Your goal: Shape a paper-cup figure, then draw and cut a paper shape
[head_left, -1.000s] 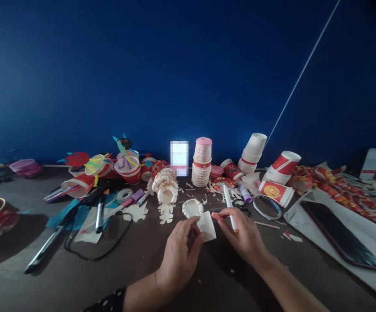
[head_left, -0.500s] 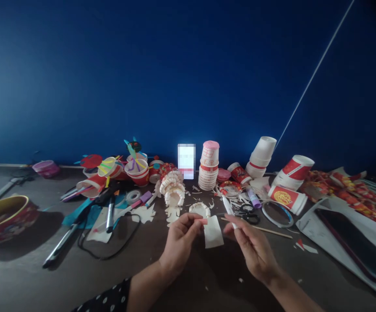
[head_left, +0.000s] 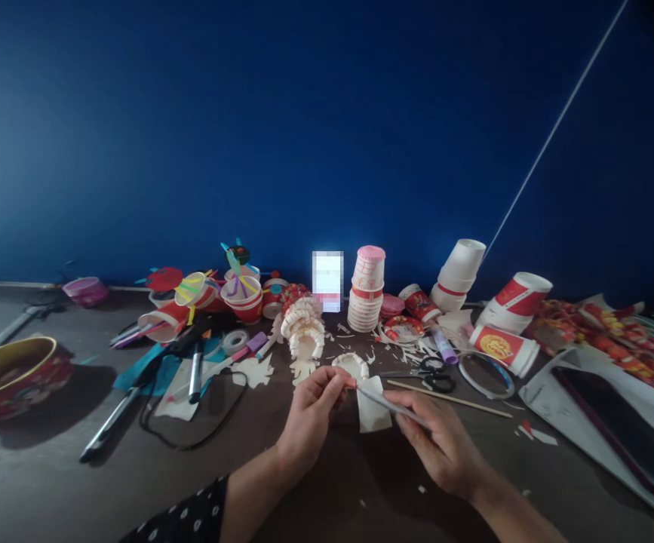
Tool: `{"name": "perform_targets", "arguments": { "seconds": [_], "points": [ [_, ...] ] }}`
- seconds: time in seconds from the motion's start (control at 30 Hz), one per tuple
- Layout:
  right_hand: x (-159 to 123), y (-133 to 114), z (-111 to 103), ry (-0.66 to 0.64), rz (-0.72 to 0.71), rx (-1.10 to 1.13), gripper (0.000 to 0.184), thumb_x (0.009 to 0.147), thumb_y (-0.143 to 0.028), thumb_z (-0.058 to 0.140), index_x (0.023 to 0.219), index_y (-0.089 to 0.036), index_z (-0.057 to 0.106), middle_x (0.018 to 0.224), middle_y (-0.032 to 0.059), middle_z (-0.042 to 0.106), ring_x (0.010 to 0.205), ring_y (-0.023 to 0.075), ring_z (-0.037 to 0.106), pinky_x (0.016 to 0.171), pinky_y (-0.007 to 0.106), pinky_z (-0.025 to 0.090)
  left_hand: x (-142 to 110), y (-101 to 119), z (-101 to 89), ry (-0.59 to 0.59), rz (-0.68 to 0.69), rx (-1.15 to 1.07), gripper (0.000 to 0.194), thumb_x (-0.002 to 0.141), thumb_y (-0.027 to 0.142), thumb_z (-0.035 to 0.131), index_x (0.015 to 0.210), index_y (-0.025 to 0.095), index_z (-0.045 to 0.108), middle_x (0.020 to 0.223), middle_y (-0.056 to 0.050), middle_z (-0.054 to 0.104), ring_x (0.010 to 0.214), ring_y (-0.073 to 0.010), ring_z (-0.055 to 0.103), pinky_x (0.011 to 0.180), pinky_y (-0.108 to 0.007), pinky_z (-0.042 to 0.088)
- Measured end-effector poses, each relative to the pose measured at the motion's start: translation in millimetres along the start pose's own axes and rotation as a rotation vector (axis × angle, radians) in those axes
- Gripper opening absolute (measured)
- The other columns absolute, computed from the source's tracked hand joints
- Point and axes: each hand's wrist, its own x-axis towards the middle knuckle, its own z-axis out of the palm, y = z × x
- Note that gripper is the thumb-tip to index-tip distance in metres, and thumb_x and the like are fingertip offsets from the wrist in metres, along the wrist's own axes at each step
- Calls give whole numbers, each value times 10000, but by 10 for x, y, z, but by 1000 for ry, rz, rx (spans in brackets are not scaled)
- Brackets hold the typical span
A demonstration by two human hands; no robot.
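Note:
My left hand [head_left: 314, 411] pinches a small pink strip [head_left: 351, 383] between thumb and fingertips. A slim white pen [head_left: 391, 405] is gripped in my right hand [head_left: 443, 441], its tip at the end of the pink strip. Just beneath them lies a small white paper rectangle [head_left: 374, 415]. Behind my fingers a ring of white paper rolls [head_left: 351, 363] rests on the table, partly hidden by the left hand. More arched white pieces [head_left: 306, 343] stand in a row beyond it.
Scissors [head_left: 438, 375], a wooden stick [head_left: 456, 400] and a clear tape roll [head_left: 486, 373] are to the right, then a phone [head_left: 626, 430]. A cup stack [head_left: 367, 294] stands at the back. Markers [head_left: 112, 422], paper cups [head_left: 243, 298] and a bowl [head_left: 15, 381] fill the left.
My right hand has tipped the pen from nearly upright to a low slant, bringing its tip left to the pink strip. My left hand keeps its pinch.

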Motion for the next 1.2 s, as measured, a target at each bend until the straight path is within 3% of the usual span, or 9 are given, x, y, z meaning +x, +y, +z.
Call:
{"name": "perform_targets", "arguments": {
  "seconds": [0.13, 0.27, 0.5, 0.7, 1.03, 1.2],
  "points": [
    [3, 20, -39, -30, -21, 0, 217, 806, -224, 436, 978, -205, 566, 837, 63, 651, 777, 179, 597, 706, 298, 471, -16, 9, -2, -84, 7, 208, 214, 732, 333, 556, 768, 123, 578, 676, -25, 585, 572, -78, 421, 546, -197, 319],
    [-3, 19, -77, -35, 17, 9, 208, 798, -240, 452, 964, -208, 574, 853, 55, 646, 792, 176, 590, 719, 294, 457, -44, 18, 23, -186, -17, 296, 238, 722, 352, 556, 779, 125, 603, 637, -20, 587, 528, -80, 429, 504, -198, 312],
    [-24, -82, -69, -139, 238, 239, 215, 816, -333, 431, 851, -187, 584, 579, -19, 557, 524, 108, 500, 507, 211, 382, -109, 48, -7, -209, 21, 368, 216, 719, 335, 558, 747, 135, 634, 584, -18, 580, 518, -92, 460, 496, -203, 345],
    [-47, -85, 59, -185, 391, 514, 258, 830, -376, 398, 776, -160, 528, 476, -60, 440, 420, 70, 374, 433, 187, 300, -151, 81, -26, -202, 124, 484, 228, 759, 323, 508, 724, 146, 646, 616, -26, 588, 564, -109, 485, 541, -210, 368],
    [-37, -213, 73, -124, 208, 195, 206, 843, -328, 381, 776, -186, 514, 515, -58, 426, 461, 84, 388, 454, 193, 296, -147, 78, 6, -154, 119, 514, 262, 758, 347, 492, 657, 153, 636, 577, -8, 567, 549, -110, 465, 531, -204, 350],
    [63, -123, 29, -94, 155, 32, 178, 853, -263, 352, 814, -204, 515, 667, -7, 573, 605, 129, 520, 561, 221, 369, -24, -14, 20, -2, 131, 548, 303, 776, 372, 446, 783, 145, 646, 656, -26, 616, 580, -131, 509, 549, -216, 373]
  ]
}}
